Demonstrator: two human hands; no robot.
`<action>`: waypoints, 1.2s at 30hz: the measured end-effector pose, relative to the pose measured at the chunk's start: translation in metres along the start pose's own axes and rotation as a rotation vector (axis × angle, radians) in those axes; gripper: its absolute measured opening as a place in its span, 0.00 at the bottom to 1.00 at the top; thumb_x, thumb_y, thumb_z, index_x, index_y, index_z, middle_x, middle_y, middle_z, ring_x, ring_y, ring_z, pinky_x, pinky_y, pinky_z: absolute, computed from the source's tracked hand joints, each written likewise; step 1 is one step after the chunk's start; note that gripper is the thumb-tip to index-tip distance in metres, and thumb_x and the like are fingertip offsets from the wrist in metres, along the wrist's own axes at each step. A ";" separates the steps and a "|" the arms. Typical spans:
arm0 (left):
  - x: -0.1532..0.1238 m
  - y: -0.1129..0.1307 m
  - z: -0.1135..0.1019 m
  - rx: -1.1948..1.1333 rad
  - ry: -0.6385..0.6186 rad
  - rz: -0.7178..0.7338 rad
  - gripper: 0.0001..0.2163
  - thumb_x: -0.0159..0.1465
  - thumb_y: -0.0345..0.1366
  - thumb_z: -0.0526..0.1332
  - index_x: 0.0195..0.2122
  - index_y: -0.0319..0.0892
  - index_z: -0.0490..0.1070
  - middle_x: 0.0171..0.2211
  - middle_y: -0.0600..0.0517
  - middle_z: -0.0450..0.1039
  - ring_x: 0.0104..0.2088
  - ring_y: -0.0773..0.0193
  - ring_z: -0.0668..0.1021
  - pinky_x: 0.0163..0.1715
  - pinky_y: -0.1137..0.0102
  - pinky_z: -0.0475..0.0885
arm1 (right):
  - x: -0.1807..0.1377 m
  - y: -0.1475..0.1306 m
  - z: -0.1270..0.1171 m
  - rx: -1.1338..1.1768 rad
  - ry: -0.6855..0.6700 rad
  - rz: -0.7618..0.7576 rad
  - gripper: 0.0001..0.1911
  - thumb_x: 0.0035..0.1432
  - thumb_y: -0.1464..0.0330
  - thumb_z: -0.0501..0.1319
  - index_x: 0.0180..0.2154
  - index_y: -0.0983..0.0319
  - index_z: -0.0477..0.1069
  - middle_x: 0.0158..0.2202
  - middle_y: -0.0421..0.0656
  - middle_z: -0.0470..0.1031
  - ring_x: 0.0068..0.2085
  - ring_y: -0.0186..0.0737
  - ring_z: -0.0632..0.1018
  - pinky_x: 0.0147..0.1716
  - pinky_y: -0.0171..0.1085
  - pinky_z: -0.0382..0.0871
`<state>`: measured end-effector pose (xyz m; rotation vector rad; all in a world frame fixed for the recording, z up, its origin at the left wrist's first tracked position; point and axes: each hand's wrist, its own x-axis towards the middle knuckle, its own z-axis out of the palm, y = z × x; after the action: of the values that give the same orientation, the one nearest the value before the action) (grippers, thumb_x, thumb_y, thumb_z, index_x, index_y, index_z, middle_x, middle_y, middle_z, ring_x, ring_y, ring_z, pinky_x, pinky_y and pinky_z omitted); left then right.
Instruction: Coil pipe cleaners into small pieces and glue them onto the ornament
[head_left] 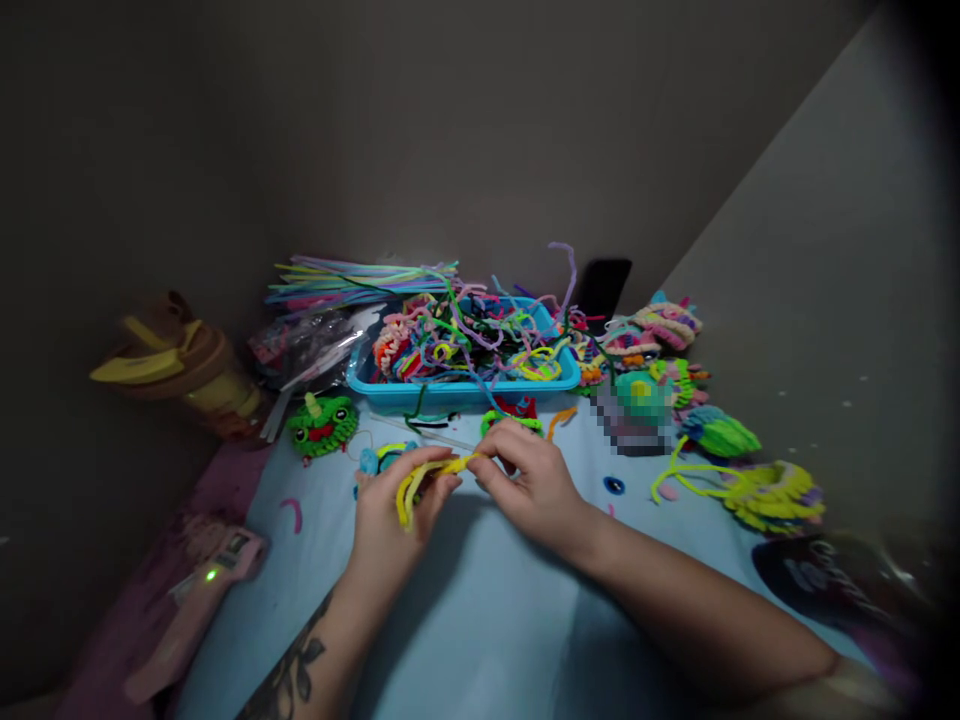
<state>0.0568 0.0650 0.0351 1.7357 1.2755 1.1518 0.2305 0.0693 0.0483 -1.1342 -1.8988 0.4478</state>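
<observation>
Both hands meet above the middle of the light blue cloth, joined by a bundle of yellow pipe cleaners [411, 492]. My left hand [394, 505] is closed around the bundle, whose bent ends hang out over the palm. At its other end, my right hand [525, 478] pinches the yellow strands between thumb and fingers. Just behind the left hand lies a blue piece [369, 461] of fuzzy craft work, partly hidden. A green and red piece [511, 415] sits behind the right hand, partly covered by it.
Behind the hands stands a blue tray [465, 388] heaped with coloured pipe cleaners. A green fuzzy figure [324, 428] and a pink glue gun [196, 600] lie left. More fuzzy pieces, including a yellow one [776, 497], and a bottle [840, 575] are at right.
</observation>
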 end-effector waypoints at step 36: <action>0.008 0.007 0.006 -0.543 0.037 -0.323 0.19 0.47 0.35 0.71 0.40 0.39 0.73 0.34 0.49 0.80 0.32 0.62 0.79 0.34 0.70 0.74 | 0.000 -0.003 0.015 0.587 -0.125 0.399 0.11 0.56 0.61 0.60 0.29 0.61 0.65 0.26 0.37 0.68 0.27 0.33 0.69 0.27 0.32 0.63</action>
<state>0.0656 0.0708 0.0414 1.0756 1.0825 1.1992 0.2165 0.0697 0.0419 -1.0871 -1.4779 1.2307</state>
